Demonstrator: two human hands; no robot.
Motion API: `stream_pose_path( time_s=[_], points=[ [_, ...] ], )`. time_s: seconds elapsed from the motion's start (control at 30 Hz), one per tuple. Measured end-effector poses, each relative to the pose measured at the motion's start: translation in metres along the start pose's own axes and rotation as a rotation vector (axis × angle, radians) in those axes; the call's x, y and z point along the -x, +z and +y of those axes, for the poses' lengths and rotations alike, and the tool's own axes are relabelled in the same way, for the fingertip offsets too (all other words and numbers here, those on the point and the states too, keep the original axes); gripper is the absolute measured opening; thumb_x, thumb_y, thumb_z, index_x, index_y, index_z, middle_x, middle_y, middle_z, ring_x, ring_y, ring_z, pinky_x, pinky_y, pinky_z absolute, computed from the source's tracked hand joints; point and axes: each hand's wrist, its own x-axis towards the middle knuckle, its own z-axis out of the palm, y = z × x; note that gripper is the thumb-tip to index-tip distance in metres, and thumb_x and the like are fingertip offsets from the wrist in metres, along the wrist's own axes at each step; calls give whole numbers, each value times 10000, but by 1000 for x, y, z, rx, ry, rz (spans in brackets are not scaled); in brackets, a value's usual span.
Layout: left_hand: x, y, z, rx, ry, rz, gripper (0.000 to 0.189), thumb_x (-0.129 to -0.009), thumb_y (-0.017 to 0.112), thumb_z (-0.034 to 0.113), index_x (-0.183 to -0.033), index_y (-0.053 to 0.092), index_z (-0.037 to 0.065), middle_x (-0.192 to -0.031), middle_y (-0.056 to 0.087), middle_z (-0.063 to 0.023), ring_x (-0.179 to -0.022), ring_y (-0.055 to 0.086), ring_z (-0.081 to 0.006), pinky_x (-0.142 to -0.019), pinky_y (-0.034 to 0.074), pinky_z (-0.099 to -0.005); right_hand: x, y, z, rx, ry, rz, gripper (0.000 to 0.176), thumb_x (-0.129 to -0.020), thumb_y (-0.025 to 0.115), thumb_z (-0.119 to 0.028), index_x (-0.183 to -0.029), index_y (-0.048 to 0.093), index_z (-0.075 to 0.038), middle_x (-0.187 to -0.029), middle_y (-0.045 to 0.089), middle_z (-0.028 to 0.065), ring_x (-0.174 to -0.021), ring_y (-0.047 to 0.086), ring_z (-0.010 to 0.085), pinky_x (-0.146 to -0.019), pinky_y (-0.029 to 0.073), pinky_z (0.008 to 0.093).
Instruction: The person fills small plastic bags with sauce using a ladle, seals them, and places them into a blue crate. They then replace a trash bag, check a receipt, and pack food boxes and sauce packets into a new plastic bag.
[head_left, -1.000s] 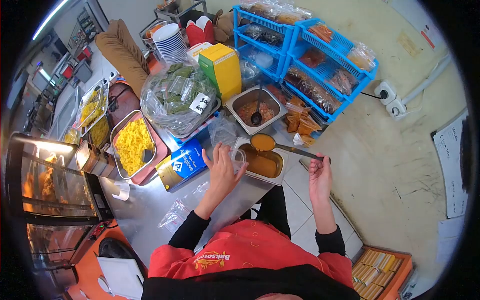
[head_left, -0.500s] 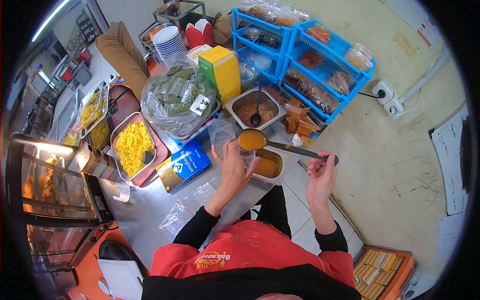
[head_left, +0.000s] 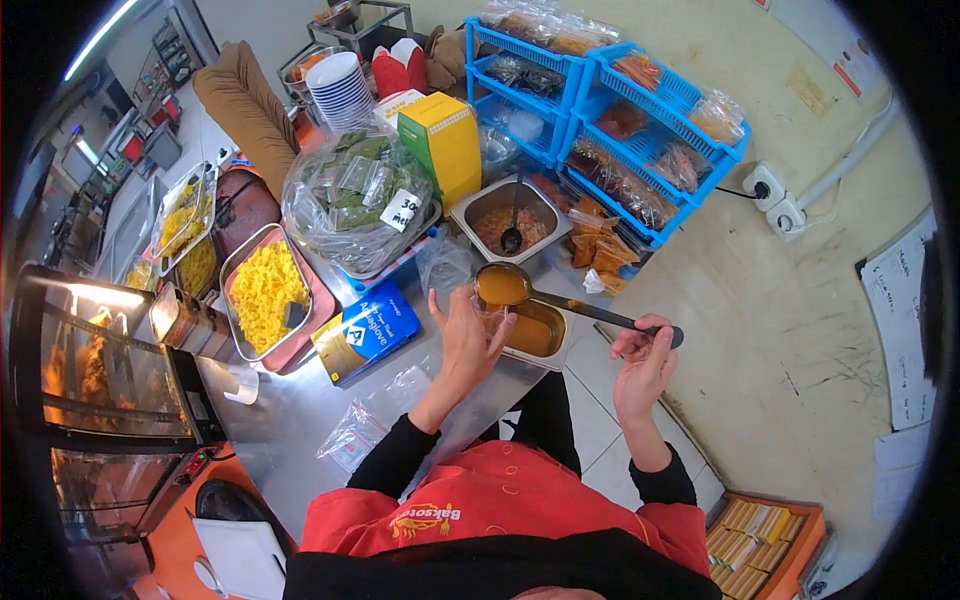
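Observation:
My right hand (head_left: 642,365) grips the black handle of a ladle (head_left: 590,307). The ladle's bowl holds orange-brown sauce (head_left: 503,284) and hangs over the near edge of a steel container (head_left: 568,345) with the same sauce inside. Just left of the bowl, my left hand (head_left: 468,340) is closed on a clear plastic bag (head_left: 492,318), whose mouth is partly hidden by the fingers and ladle. Behind them stands a second steel container (head_left: 553,213) with a reddish mix and a black spoon (head_left: 512,238) in it.
A blue glove box (head_left: 367,332), a tray of yellow food (head_left: 268,290) and a large bag of green leaves (head_left: 350,200) stand to the left. Clear bags (head_left: 352,437) lie on the steel table (head_left: 290,420). A blue rack (head_left: 650,215) stands behind, by the wall.
My right hand has moved slightly right and down with the ladle handle. The ladle's bowl has shifted a little lower. My left hand has barely moved.

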Motion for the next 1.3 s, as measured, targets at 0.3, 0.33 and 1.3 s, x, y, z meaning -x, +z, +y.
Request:
stream_pose_path(
  time_s=[0.3, 0.33, 1.3],
  points=[
    [1, -1, 0, 77, -56, -62, 557, -810, 628, 312, -1122, 384, -79, -924, 527, -133, -900, 556, -276, -1028, 91, -550, 3, 3, -9, 124, -188, -149, 419, -975, 345, -367, -938, 508, 16, -757, 590, 132, -577, 582, 180, -525, 486, 285],
    [1, -2, 1, 90, -70, -66, 560, -810, 629, 311, -1125, 379, -78, -916, 532, -130, -891, 559, -274, -1027, 94, -550, 3, 3, -10, 139, -224, -169, 419, -974, 348, -363, -920, 518, 16, -750, 594, 129, -574, 583, 179, -524, 486, 286],
    [-2, -5, 1, 77, -74, -18, 546, -805, 641, 311, -1116, 374, -50, -840, 517, -89, -817, 545, -246, -1019, 112, -549, -1, 6, 8, 71, -39, -52, 386, -977, 370, -341, -925, 545, -2, -750, 595, 79, -595, 560, 155, -530, 451, 277]
  ],
)
